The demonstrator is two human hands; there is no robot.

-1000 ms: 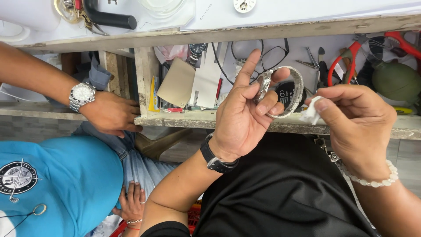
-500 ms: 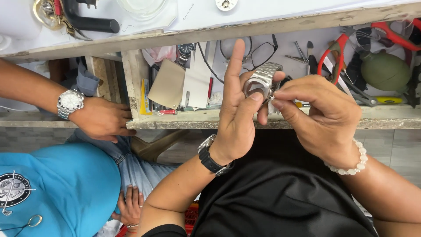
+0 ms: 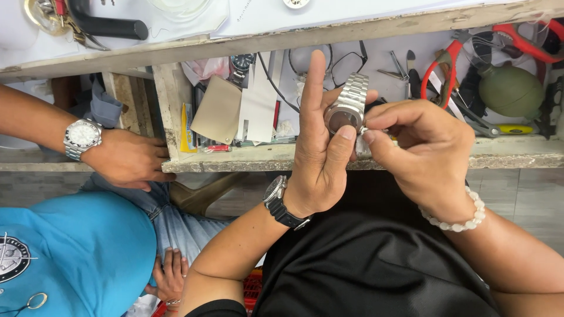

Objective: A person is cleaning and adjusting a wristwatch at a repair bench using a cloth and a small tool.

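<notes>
My left hand grips a silver metal wristwatch by its case, thumb on the round case, index finger pointing up. A dark watch sits on that wrist. My right hand, with a white bead bracelet on its wrist, pinches something small and pale at the right side of the watch case; I cannot tell what it is. Both hands hover over an open wooden drawer.
The drawer holds red-handled pliers, a green rubber blower, tweezers, eyeglasses and papers. Another person in a blue shirt sits at left, with a hand wearing a silver watch resting on the drawer's edge. A black handle lies on the bench top.
The watch has turned from face-on to edge-up in my left hand. My right hand moved in from the right and now pinches at the case.
</notes>
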